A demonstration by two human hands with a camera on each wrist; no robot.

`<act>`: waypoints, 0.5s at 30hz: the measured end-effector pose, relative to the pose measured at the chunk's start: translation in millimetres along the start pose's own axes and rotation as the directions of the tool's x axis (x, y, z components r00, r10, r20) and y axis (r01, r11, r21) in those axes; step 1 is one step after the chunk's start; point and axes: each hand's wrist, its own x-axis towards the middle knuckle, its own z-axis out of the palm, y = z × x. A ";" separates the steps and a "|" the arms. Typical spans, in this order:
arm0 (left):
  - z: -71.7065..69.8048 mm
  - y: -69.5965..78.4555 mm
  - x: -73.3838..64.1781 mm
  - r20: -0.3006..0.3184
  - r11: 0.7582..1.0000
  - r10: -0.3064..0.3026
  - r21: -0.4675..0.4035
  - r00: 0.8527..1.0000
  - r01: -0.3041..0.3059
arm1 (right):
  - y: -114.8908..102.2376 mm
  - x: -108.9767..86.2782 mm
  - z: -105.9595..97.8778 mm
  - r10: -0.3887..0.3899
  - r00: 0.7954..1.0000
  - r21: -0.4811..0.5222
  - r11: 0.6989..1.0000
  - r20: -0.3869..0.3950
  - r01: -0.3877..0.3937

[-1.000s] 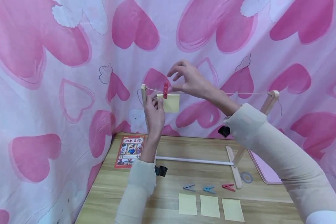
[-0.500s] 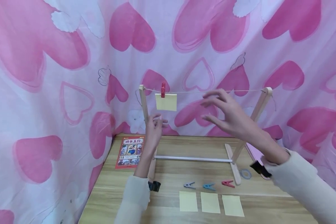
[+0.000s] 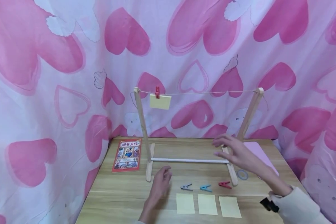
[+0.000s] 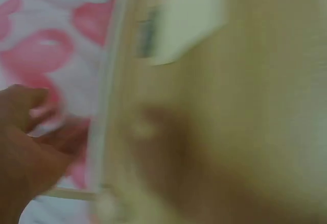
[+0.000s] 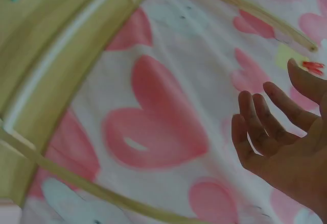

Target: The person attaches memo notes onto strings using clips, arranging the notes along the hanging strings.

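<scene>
A red clothespin (image 3: 157, 92) holds a yellow paper note (image 3: 160, 102) on the string (image 3: 196, 93) near the left post. Low over the table, my left hand (image 3: 160, 184) hangs loosely bent and holds nothing, left of the grey clothespin (image 3: 186, 187). My right hand (image 3: 238, 152) is in the air before the right foot of the stand, fingers apart and relaxed, also without anything in it. Between the hands lie a blue clothespin (image 3: 205, 188) and another red clothespin (image 3: 225, 184). Below this row are three yellow notes (image 3: 207, 204). The left wrist view is blurred.
The wooden stand has a left post (image 3: 142, 121), a right post (image 3: 250, 113) and a white crossbar (image 3: 189, 160). A red book (image 3: 127, 155) lies at the left. A tape ring (image 3: 242, 175) and a pink board (image 3: 261, 157) lie at the right. A heart-patterned curtain (image 3: 196, 37) hangs behind.
Both hands have come away from the hanging note and moved down toward the table, the right hand also to the right. The red clothespin and note stay on the string.
</scene>
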 end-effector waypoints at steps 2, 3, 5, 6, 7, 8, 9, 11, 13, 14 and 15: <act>9.7 -20.8 -5.3 -0.045 1.000 0.018 -0.018 0.999 -0.019 | 4.8 -3.5 21.3 0.022 0.999 0.037 0.999 0.048 -0.024; 13.5 -29.8 -7.7 -0.062 0.999 0.025 -0.026 0.998 -0.027 | 7.4 -4.8 33.4 0.030 0.997 0.056 0.998 0.074 -0.034; 19.5 -46.6 -12.7 -0.080 0.999 0.038 -0.010 0.996 -0.039 | 12.4 -7.9 59.1 0.051 0.990 0.072 0.996 0.131 -0.061; 22.0 -53.9 -15.5 -0.084 0.998 0.060 0.010 0.995 -0.060 | 14.8 -9.7 72.7 0.064 0.985 0.071 0.995 0.161 -0.076; 24.2 -59.7 -18.1 -0.085 0.997 0.073 0.026 0.994 -0.071 | 17.6 -11.8 86.5 0.072 0.979 0.060 0.995 0.193 -0.085; 26.6 -65.0 -20.6 -0.089 0.995 0.091 0.045 0.992 -0.087 | 20.1 -15.0 99.6 0.091 0.969 0.043 0.994 0.228 -0.104; 28.6 -68.9 -22.6 -0.087 0.993 0.103 0.064 0.991 -0.098 | 22.6 -18.6 112.1 0.109 0.960 0.016 0.993 0.257 -0.117; 33.4 -75.2 -26.8 -0.091 0.980 0.160 0.134 0.983 -0.147 | 27.2 -27.2 135.2 0.139 0.943 -0.038 0.990 0.302 -0.133; 38.1 -78.6 -30.3 -0.086 0.962 0.212 0.197 0.974 -0.192 | 31.2 -36.7 156.1 0.152 0.933 -0.090 0.987 0.326 -0.129; 40.2 -79.9 -31.6 -0.084 0.947 0.243 0.238 0.966 -0.217 | 33.0 -41.5 165.6 0.158 0.931 -0.111 0.986 0.330 -0.127; 41.8 -80.6 -32.7 -0.079 0.931 0.270 0.277 0.960 -0.239 | 34.7 -45.8 174.8 0.154 0.932 -0.129 0.985 0.327 -0.118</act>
